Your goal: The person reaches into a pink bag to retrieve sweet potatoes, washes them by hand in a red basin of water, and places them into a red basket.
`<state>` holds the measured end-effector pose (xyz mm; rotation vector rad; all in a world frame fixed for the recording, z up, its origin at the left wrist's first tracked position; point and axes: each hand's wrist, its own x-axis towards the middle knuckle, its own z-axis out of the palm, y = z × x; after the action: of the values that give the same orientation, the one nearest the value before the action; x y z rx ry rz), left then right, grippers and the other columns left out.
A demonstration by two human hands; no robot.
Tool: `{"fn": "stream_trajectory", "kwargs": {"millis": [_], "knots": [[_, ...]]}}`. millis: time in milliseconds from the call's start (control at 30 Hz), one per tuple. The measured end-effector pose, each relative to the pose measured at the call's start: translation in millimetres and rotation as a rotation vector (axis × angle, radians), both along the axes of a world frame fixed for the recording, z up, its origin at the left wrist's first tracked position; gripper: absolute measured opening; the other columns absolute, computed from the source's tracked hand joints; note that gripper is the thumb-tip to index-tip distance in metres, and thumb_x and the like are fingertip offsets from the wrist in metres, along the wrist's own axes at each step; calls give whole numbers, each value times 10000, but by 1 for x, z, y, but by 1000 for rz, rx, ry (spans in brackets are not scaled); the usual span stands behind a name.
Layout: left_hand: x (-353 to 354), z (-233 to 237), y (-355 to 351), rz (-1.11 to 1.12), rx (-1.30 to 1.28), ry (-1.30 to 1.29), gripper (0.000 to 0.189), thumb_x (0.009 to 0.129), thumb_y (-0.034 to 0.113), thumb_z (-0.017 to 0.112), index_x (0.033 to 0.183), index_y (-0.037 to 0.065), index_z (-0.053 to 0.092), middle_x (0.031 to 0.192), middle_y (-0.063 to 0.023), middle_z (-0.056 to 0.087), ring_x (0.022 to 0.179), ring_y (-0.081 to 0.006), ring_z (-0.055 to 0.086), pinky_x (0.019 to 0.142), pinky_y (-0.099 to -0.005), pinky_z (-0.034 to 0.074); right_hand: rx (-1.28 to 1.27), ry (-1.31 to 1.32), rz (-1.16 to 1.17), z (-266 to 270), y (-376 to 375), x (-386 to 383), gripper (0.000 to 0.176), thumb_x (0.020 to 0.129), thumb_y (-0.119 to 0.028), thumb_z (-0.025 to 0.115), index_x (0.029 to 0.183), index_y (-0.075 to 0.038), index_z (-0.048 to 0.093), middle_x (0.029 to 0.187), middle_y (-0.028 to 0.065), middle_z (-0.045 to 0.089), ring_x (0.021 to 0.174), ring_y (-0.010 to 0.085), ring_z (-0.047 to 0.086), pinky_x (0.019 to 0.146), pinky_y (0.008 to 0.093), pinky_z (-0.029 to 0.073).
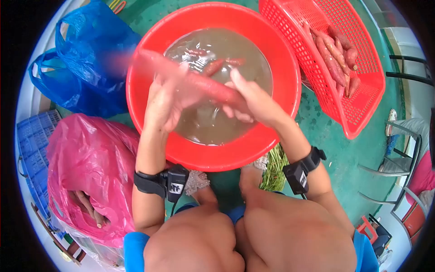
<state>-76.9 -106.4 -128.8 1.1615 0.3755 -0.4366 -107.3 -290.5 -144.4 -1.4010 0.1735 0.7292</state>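
A long reddish sweet potato [199, 84] lies slantwise over the red basin [281, 59] of murky water, blurred at its upper left end. My left hand [165, 102] wraps around its middle. My right hand [251, 102] grips its lower right end. More sweet potatoes [213, 65] float in the water beneath. Both wrists carry black strapped devices.
A red mesh basket [358, 99] at the upper right holds several sweet potatoes [333, 56]. A pink plastic bag [90, 158] with more roots sits at the left, a blue bag [86, 59] behind it, a blue crate [34, 136] at far left. Metal chair frames [398, 154] stand on the right.
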Motion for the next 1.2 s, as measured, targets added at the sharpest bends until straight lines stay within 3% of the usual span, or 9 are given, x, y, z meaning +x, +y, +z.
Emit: {"fn": "stream_trajectory", "kwargs": {"millis": [67, 200, 500, 700, 900, 1033, 1100, 1133, 1200], "knots": [[0, -4, 3, 41, 38, 28, 326, 793, 296, 585, 981, 50, 483, 861, -67, 590, 649, -127, 604, 527, -222, 521, -269, -715, -4, -9, 11, -7, 422, 825, -335, 530, 1095, -26, 430, 868, 61, 571, 678, 167, 565, 623, 291, 451], [0, 2, 6, 55, 130, 83, 418, 757, 314, 620, 1030, 33, 475, 838, -58, 583, 637, -135, 588, 454, -210, 476, -546, -853, -62, 3, 19, -6, 434, 762, -366, 598, 1023, -44, 471, 828, 216, 573, 791, 352, 574, 665, 400, 451], [4, 16, 9, 73, 148, 43, 347, 814, 303, 532, 939, -15, 475, 804, -127, 595, 619, -211, 623, 475, -239, 514, -165, -390, -98, -8, 19, 1, 511, 864, -475, 364, 856, 13, 516, 523, 116, 479, 448, 203, 485, 457, 348, 412], [2, 15, 5, 117, 143, 28, 333, 814, 303, 533, 934, -1, 476, 790, -125, 598, 610, -198, 620, 482, -236, 517, 403, 550, 88, 13, 0, 12, 574, 833, -595, 280, 788, -62, 488, 455, -33, 293, 334, 39, 259, 301, 207, 187], [9, 3, 22, 302, 112, 40, 337, 804, 338, 547, 965, 46, 493, 843, -85, 587, 648, -184, 607, 511, -224, 510, 391, 380, 132, 13, -12, 11, 455, 873, -481, 352, 812, -61, 517, 485, -36, 338, 374, 38, 289, 345, 198, 223], [7, 10, 17, 278, 59, 44, 385, 803, 337, 552, 1006, 21, 471, 886, -110, 580, 679, -231, 613, 517, -221, 511, -170, -355, -90, -3, -3, -4, 420, 886, -389, 376, 679, -54, 521, 495, 0, 422, 458, 100, 426, 468, 242, 358], [6, 8, 16, 272, 35, 57, 404, 803, 338, 553, 1024, 13, 457, 895, -111, 578, 698, -244, 613, 532, -231, 513, -324, -573, -243, -8, 0, -4, 412, 905, -362, 361, 586, -107, 410, 455, -50, 276, 385, 42, 244, 359, 211, 217], [6, 8, 14, 287, 29, 54, 375, 806, 323, 549, 1002, 15, 466, 892, -114, 578, 701, -241, 615, 557, -250, 512, -326, -573, -243, -4, -1, -3, 412, 905, -362, 361, 586, -107, 410, 455, -50, 276, 385, 42, 244, 359, 211, 217], [4, 6, 12, 301, 20, 53, 346, 809, 308, 545, 980, 16, 475, 889, -118, 578, 705, -239, 617, 583, -269, 511, 89, 312, -301, 8, -6, 1, 428, 903, -363, 364, 547, -131, 318, 440, -58, 240, 353, 49, 215, 342, 228, 194]]}}
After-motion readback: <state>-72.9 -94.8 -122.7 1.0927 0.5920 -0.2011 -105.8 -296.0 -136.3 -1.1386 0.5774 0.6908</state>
